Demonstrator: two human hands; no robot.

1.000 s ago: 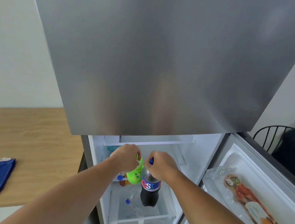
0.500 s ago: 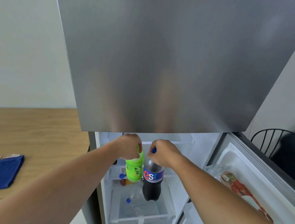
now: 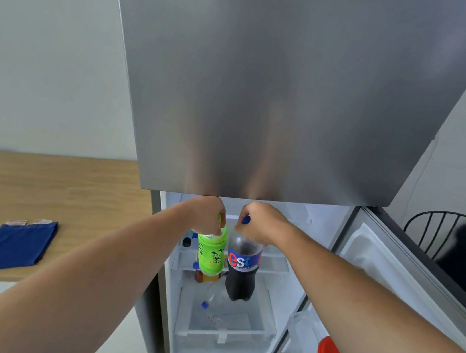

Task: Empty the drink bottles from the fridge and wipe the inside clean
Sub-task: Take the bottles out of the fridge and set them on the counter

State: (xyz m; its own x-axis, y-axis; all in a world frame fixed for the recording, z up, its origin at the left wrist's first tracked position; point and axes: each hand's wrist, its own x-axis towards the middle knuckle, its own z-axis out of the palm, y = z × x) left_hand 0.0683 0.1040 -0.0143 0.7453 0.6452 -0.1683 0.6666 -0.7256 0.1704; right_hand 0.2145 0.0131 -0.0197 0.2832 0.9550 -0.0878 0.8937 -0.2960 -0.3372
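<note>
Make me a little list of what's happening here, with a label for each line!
left hand: holds green tea bottle by its top
right hand: holds dark cola bottle by its neck
fridge: lower door open
drawer: clear bottle with blue cap lies inside
wooden counter: folded blue cloth on it

One head view only — a wide-angle camera worn on the person's head, close to the fridge [image 3: 282, 93], looking forward and down past its closed upper door into the open lower compartment, with both forearms reaching in from the bottom edge — the bench [image 3: 44, 188] at left.
</note>
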